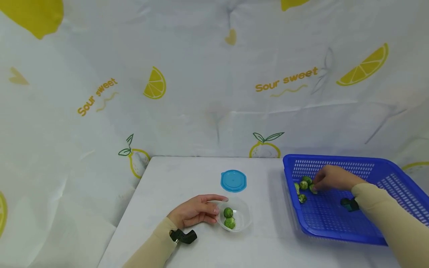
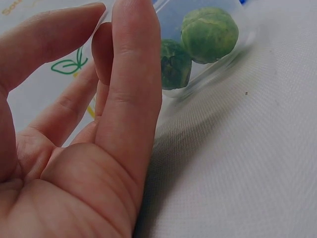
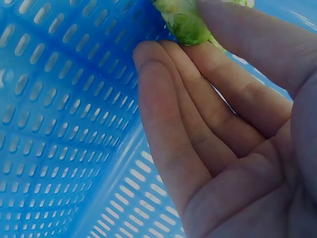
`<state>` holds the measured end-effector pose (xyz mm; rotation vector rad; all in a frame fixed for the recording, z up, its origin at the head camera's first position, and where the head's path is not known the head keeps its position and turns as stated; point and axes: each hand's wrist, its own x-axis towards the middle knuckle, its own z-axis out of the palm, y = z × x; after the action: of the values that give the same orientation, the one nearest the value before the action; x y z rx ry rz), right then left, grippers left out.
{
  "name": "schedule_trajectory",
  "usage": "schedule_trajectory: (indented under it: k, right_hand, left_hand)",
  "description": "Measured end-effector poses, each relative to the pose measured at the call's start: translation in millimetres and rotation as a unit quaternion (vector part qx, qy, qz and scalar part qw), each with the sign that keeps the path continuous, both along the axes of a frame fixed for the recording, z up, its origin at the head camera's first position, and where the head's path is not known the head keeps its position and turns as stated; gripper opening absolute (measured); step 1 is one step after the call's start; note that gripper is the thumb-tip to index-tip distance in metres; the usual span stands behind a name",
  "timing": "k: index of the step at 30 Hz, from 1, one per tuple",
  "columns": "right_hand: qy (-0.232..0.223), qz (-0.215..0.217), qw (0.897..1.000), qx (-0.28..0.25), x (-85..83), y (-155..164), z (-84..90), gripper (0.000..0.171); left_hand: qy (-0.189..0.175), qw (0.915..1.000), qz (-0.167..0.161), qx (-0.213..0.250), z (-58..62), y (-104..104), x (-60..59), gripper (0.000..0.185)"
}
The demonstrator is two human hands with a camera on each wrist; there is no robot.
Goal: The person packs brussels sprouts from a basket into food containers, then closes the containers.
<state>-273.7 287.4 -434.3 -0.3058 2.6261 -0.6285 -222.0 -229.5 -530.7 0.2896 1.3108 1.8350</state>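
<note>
At the basket (image 1: 395, 208), my right hand (image 1: 333, 178) pinches a third sprout (image 3: 185, 22), four left; two sprouts (image 1: 229, 217) fill the bowl (image 1: 244, 219) my left hand (image 1: 194, 211) steadies, fingers straight.

Staged tabletop booth — lemon-print cloth backdrop (image 1: 214, 74), white table (image 1: 268, 245)

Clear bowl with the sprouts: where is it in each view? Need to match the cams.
Head: clear bowl bottom centre on the table, left hand against its left rim.
Left wrist: bowl wall top centre, behind the fingers.
Right wrist: not in view; only the blue basket.
Shared landmark: two sprouts in the bowl.
</note>
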Motion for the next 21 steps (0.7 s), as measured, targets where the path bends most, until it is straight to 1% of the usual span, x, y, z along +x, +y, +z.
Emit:
schedule_trajectory:
  k: [11, 15, 21]
  right_hand:
    - [-0.011, -0.018, 1.000, -0.022, 5.4, 9, -2.6, 0.027]
    - [-0.013, -0.025, 0.999, -0.026, 8.9, 11, 1.5, 0.026]
    - [0.005, -0.019, 0.999, -0.033, 20.6, 10, 15.3, 0.029]
  left_hand:
    - [-0.004, 1.0000, -0.003, 0.002, -1.2, 4, -0.5, 0.062]
    - [-0.004, 1.0000, -0.003, 0.003, -1.0, 3, -0.2, 0.063]
    - [-0.003, 1.0000, -0.002, 0.004, -1.0, 1, 0.2, 0.065]
